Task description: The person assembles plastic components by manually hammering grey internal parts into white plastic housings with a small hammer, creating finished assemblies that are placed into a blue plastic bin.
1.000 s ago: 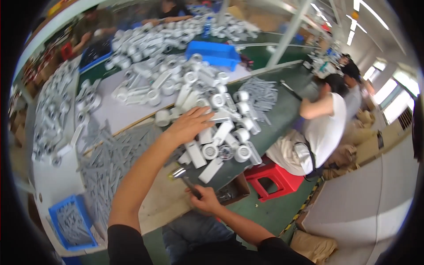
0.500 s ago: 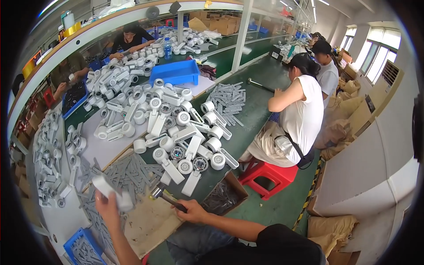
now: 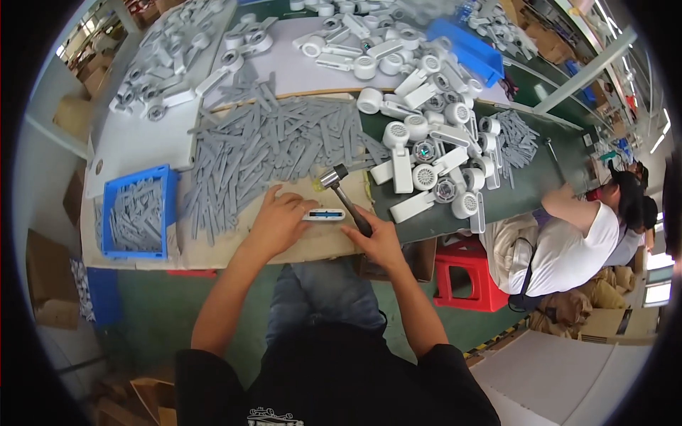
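Note:
My left hand [image 3: 278, 221] is closed on a white handheld fan [image 3: 327, 219] near the front of a brown board. The open side of its handle faces up, with a blue strip inside, and its other end is hidden by my fingers. My right hand [image 3: 378, 240] grips a hammer [image 3: 350, 206] by its dark handle. The hammer's head, metal with a yellowish face, is up and left of that hand, just beyond the fan. Past both hands spreads a heap of flat grey strips [image 3: 273, 138].
A blue crate [image 3: 170, 213] of grey strips stands at the left. White fans [image 3: 426, 174] are piled on the green table at the right, with more at the back near a blue tray [image 3: 465, 50]. A person in white [image 3: 568, 241] sits at the right by a red stool [image 3: 465, 280].
The view has swung left and downward. My left hand has brought the white fan down to the board in front of me, beside the hammer that stays in my right hand.

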Demonstrator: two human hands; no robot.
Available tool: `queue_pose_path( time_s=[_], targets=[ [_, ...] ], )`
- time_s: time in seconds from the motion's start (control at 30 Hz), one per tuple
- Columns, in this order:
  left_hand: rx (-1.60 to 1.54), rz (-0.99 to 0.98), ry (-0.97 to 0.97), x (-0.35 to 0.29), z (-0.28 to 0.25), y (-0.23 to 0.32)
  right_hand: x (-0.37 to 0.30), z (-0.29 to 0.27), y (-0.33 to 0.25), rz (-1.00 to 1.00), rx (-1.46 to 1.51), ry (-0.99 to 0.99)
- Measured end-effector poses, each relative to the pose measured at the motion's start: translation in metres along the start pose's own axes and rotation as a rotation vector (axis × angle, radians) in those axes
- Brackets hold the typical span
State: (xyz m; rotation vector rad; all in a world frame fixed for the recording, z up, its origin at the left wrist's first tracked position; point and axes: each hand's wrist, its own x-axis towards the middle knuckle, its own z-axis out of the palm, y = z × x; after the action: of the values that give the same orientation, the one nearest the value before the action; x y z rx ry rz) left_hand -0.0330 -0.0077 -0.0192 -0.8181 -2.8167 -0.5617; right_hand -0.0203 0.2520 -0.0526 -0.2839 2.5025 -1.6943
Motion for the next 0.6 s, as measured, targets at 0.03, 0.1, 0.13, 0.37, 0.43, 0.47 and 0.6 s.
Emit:
queue_pose_path(
  time_s=[0.03, 0.1, 0.13, 0.37, 0.43, 0.47, 0.6],
  targets=[
    [-0.07, -0.054, -0.114, -0.002, -0.003, -0.004, -0.001, 0.003, -0.001, 0.003, 0.002, -0.015],
    [-0.1, -0.132, -0.171, -0.002, -0.011, 0.0, -0.002, 0.002, -0.001, 0.092, -0.001, 0.024],
    [-0.11, -0.092, -0.149, -0.001, -0.012, 0.001, -0.006, 0.002, 0.01, 0.103, -0.006, 0.084],
    [-0.159, -0.021, 0.061, 0.087, -0.005, -0.036, -0.017, 0.004, 0.008, 0.201, 0.601, 0.277],
    [-0.072, -0.015, 0.086, 0.113, 0.01, -0.06, -0.015, 0.008, 0.006, 0.193, 0.602, 0.251],
    [-0.013, 0.044, 0.037, 0.125, 0.018, -0.068, -0.015, 0.009, 0.008, 0.196, 0.601, 0.243],
    [0.097, 0.145, -0.165, 0.152, 0.015, -0.069, -0.018, 0.008, 0.016, 0.196, 0.545, 0.241]
  ],
)
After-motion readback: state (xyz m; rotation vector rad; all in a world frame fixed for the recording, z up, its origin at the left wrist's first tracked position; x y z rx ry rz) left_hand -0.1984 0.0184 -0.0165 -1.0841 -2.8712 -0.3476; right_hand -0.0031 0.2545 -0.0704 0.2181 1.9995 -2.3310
